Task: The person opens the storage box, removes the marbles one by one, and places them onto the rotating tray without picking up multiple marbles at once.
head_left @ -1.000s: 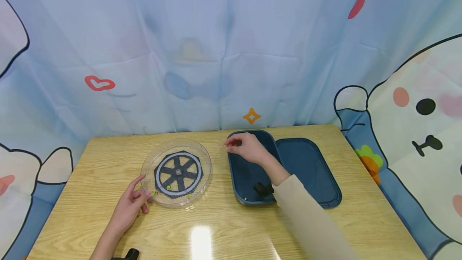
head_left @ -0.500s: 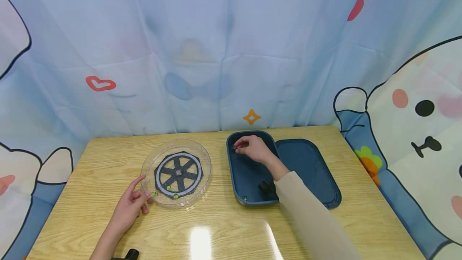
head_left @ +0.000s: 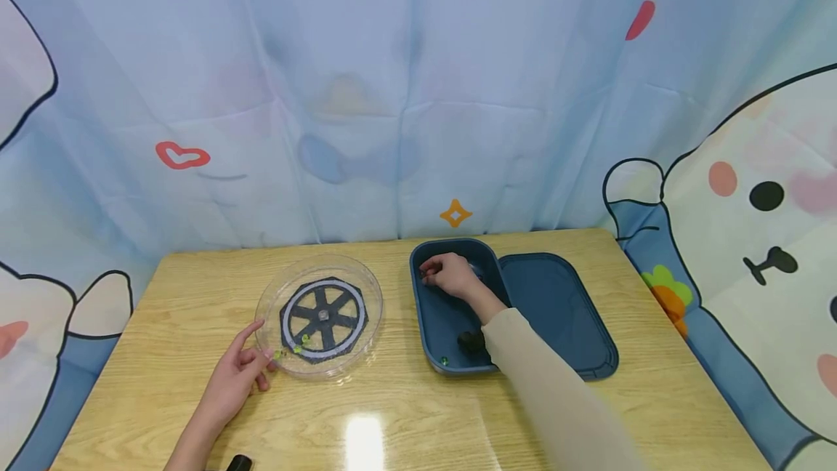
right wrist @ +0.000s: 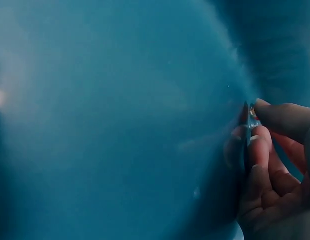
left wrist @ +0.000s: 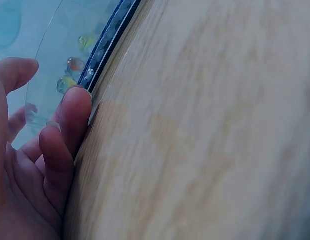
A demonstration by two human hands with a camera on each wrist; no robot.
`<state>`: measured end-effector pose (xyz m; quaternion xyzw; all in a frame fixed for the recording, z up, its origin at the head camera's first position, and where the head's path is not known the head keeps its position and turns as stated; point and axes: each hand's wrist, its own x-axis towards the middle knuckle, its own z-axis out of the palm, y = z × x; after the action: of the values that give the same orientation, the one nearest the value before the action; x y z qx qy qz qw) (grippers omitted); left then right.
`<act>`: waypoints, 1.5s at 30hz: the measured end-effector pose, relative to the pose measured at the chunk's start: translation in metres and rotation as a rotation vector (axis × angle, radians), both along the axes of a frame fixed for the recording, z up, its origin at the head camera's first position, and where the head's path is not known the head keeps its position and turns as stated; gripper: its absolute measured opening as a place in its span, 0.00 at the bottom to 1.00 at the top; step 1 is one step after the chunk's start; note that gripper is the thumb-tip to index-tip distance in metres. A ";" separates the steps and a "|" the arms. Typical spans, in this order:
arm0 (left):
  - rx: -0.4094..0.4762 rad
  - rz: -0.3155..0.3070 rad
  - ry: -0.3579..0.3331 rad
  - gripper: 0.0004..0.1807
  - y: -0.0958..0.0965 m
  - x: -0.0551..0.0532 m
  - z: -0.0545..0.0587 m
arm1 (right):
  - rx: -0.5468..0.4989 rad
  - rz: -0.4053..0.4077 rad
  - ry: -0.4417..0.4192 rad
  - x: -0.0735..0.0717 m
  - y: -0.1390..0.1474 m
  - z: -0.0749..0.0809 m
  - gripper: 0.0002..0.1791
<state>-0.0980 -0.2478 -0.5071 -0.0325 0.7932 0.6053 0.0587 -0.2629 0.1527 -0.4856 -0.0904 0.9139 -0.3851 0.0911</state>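
Note:
A clear round dish point(head_left: 373, 289) stands on the table, a dark six-spoked wheel shape point(head_left: 323, 315) showing at its base. My left hand point(head_left: 232, 376) holds the dish's near-left rim, thumb and index finger at the edge. Close to those fingers, yellow-green glass marbles point(head_left: 297, 349) lie in the dish; the left wrist view also shows a reddish marble point(left wrist: 75, 65). Inside the deep blue bin point(head_left: 425, 325), my right hand point(head_left: 451, 275) pinches a small clear marble point(right wrist: 253, 111) with orange in it by the far-left wall. A green marble point(head_left: 445, 360) lies in the bin's near-left corner.
A flat blue lid point(head_left: 556, 311) lies against the bin's right side. Behind the wooden table point(head_left: 418, 420) hangs a printed curtain point(head_left: 340, 93). A black wrist camera point(head_left: 471, 342) on the right arm sits low over the bin.
My right hand has come down from above the bin's left rim to the inside of its far-left wall. One marble has rolled left in the dish. My left hand stays put.

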 end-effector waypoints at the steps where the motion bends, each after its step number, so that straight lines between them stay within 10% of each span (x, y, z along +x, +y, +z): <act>1: -0.003 0.003 -0.004 0.33 -0.001 0.001 0.000 | 0.001 0.004 0.001 0.000 -0.002 -0.001 0.10; 23: 0.023 0.008 0.027 0.32 0.002 0.000 -0.007 | 0.019 0.012 0.007 0.003 -0.002 0.008 0.08; 35: -0.011 0.035 0.037 0.32 0.006 0.002 -0.005 | -0.033 -0.009 0.068 0.016 -0.012 0.042 0.09; 45: -0.021 0.081 0.039 0.32 0.010 0.004 -0.006 | -0.102 0.129 0.144 0.039 -0.049 0.071 0.07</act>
<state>-0.0940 -0.2382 -0.5130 -0.0535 0.7985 0.5993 0.0183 -0.2236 0.1033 -0.4147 -0.1809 0.8895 -0.4171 0.0452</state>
